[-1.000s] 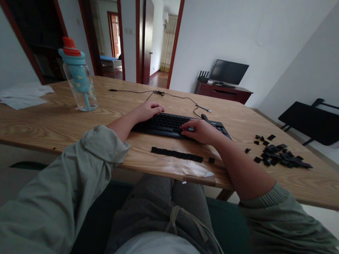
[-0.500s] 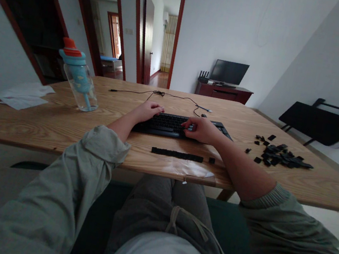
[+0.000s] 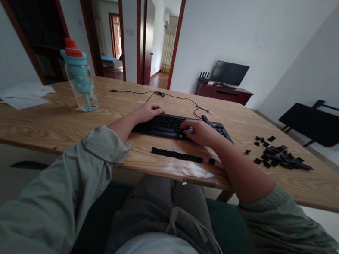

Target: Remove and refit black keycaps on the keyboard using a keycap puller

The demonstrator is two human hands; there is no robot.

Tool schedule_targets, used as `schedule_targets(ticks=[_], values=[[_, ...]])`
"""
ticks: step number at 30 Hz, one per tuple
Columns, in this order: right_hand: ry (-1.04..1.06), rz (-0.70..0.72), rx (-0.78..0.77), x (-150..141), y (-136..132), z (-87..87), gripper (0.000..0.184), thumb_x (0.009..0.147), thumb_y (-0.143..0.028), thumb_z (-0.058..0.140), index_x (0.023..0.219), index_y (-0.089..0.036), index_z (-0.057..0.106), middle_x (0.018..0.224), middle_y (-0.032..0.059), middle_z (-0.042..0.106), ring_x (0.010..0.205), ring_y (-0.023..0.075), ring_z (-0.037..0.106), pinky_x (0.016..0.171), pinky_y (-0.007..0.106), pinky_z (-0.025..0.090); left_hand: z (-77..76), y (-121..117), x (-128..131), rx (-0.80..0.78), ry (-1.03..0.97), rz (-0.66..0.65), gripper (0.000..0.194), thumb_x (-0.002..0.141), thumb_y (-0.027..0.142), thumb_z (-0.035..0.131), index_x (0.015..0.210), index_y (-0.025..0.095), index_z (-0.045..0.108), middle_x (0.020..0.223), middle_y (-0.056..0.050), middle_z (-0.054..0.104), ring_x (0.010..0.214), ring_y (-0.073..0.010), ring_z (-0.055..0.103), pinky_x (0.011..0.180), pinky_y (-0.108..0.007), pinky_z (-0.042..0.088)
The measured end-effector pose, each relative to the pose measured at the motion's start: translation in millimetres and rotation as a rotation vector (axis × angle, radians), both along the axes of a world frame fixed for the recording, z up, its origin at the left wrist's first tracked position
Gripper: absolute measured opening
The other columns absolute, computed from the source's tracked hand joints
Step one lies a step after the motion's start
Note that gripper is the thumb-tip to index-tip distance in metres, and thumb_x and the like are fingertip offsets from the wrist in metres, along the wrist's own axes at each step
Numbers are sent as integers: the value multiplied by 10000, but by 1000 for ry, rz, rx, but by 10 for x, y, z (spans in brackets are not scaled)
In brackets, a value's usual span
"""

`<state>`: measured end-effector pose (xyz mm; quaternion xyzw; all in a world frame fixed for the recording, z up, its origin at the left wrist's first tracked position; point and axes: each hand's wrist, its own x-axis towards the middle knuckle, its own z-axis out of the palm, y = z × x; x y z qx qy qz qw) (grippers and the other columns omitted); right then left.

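Note:
A black keyboard (image 3: 168, 134) lies on the wooden table in front of me. My left hand (image 3: 151, 111) rests over its left end, fingers bent at the far edge and holding it. Over the keyboard's right half, my right hand (image 3: 197, 132) is closed with its fingertips down at the keys. A slim dark tool handle (image 3: 205, 119) sticks out above this hand; its working end is hidden by the fingers. Nearer to me lies a straight row of black keycaps (image 3: 177, 155), with one separate keycap (image 3: 212, 161) just to its right.
A pile of loose black keycaps (image 3: 285, 158) lies to the right. A clear bottle with an orange cap (image 3: 81, 78) stands at left, beside white paper (image 3: 25, 97). A thin black cable (image 3: 136, 92) runs behind the keyboard. Clear tape (image 3: 182, 167) covers the table's front edge.
The dark tool in my right hand has tilted, and more of its handle shows above the hand. My right hand has shifted slightly; my left hand stays put.

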<state>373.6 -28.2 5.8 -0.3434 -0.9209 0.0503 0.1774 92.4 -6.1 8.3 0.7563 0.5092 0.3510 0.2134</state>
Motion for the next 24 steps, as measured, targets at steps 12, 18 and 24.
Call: schedule_targets(ticks=[12, 18, 24], values=[[92, -77, 18, -68, 49, -105, 363, 920, -227, 593, 1261, -200, 715, 1074, 83, 762, 898, 220, 689, 863, 353, 530, -35, 38, -15, 11, 3, 4, 418, 852, 509, 580, 1007, 153, 734, 931, -84, 717, 849, -208, 606, 747, -308, 483], [63, -102, -13, -77, 48, -88, 256, 901, -216, 615, 1104, -201, 770, 1089, 70, 773, 945, 206, 694, 901, 315, 515, -16, 9, 12, -9, -16, 25, 425, 847, 504, 595, 1044, 151, 724, 948, -88, 715, 827, -200, 598, 759, -311, 486], [56, -84, -24, -12, 29, -37, 237, 876, -282, 674, 1080, -211, 772, 955, 48, 782, 800, 198, 681, 784, 307, 521, -28, 17, 6, 11, -23, 30, 435, 856, 482, 583, 1102, 144, 704, 933, -82, 697, 843, -201, 607, 778, -318, 493]])
